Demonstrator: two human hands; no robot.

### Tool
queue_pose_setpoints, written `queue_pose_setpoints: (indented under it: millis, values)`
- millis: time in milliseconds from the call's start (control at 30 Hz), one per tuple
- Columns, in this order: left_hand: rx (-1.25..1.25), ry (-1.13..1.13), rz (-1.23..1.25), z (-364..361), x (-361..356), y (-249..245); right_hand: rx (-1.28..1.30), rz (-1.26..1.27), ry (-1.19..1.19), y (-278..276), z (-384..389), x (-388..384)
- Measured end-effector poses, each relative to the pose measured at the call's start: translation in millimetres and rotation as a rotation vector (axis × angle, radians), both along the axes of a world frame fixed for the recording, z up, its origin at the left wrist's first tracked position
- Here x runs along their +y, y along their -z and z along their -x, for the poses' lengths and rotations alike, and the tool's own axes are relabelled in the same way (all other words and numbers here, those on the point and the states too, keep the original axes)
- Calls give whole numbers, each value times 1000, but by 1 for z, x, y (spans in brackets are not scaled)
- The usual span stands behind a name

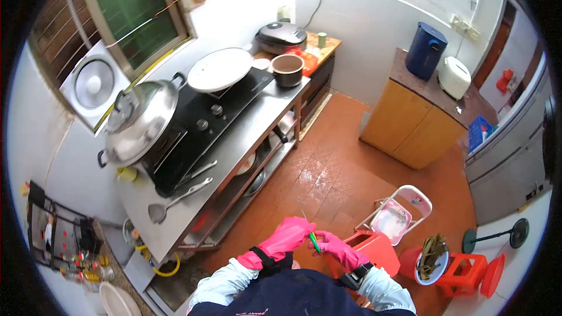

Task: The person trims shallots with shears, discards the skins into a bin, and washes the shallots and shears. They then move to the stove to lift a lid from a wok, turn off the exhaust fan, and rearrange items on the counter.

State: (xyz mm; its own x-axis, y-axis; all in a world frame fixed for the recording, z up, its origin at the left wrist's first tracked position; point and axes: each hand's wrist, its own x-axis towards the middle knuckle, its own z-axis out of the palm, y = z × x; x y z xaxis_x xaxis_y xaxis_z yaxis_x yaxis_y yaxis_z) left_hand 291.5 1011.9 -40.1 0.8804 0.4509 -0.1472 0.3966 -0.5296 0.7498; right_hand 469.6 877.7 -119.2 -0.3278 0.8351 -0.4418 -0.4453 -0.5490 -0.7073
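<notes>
Both of my hands wear pink rubber gloves and come together low in the middle of the head view. A slim green object (pixel 315 242) runs between them, and its exact kind cannot be made out. My left hand (pixel 288 236) is closed around its upper end, where a thin pointed bit sticks up past the fingers. Pinched at the lower part of the same object is my right hand (pixel 338 250), with a black watch at its wrist. Just beyond the right hand is a red plastic stool (pixel 374 250).
Along the left runs a steel counter (pixel 153 237) with a black gas stove (pixel 205 129), a large lidded wok (pixel 143 123), a spatula (pixel 175 200) and a pot (pixel 287 71). To the right stand a folding chair (pixel 391 222), a bucket (pixel 421 276) and a wooden cabinet (pixel 404 123).
</notes>
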Motion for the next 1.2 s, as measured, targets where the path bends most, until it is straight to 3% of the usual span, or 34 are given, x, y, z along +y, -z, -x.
queue_pose_setpoints:
  millis: [133,200,267,333,367,433,467,533,567,667,700,767,800,867,900,933,1033,1067,1133,1167,1200]
  values:
    - [-108,-67,37,-54,55,-10,-66,82,105,-8,-60,58]
    - [-326,-186,-126,-78,99,-2,-168,101,121,-16,-89,89]
    - [-335,-199,-109,-101,144,19,-221,169,358,-40,-113,113]
    - [-259,-339,189,-134,182,41,-268,181,409,-46,-150,139]
    - [-256,-331,200,-153,201,47,-279,183,451,-45,-161,152]
    - [-244,-420,773,-188,243,48,-260,145,540,-58,-179,172]
    - [-233,-414,772,-205,264,70,-251,147,548,-60,-190,182]
    - [-342,-583,1230,-244,308,109,-283,186,581,-58,-218,206]
    - [-325,-705,1338,-263,323,117,-228,199,632,-44,-233,215]
    - [-517,-753,1419,-309,359,163,-136,229,613,-11,-288,246]
    - [-517,-774,1426,-323,370,176,-166,236,607,-25,-304,261]
    - [-809,-841,1474,-357,389,191,-190,251,542,-20,-345,280]
    - [-828,-854,1473,-380,402,191,-217,238,493,-22,-370,296]
    - [-993,-1023,1386,-405,420,195,-231,253,490,-36,-406,324]
    - [-1001,-938,1228,-417,434,199,-268,235,450,-49,-426,343]
    - [-1007,-963,1225,-427,444,206,-305,225,410,-57,-446,358]
    - [-985,-971,855,-459,474,186,-324,194,301,-43,-506,394]
    - [-996,-995,856,-464,486,188,-330,182,278,-36,-522,410]
    - [-735,-1029,391,-473,512,194,-344,152,262,-39,-540,444]
    - [-429,-1007,-52,-474,522,197,-345,162,266,-41,-548,460]
    - [-421,-1022,-44,-479,533,191,-344,174,274,-44,-554,477]
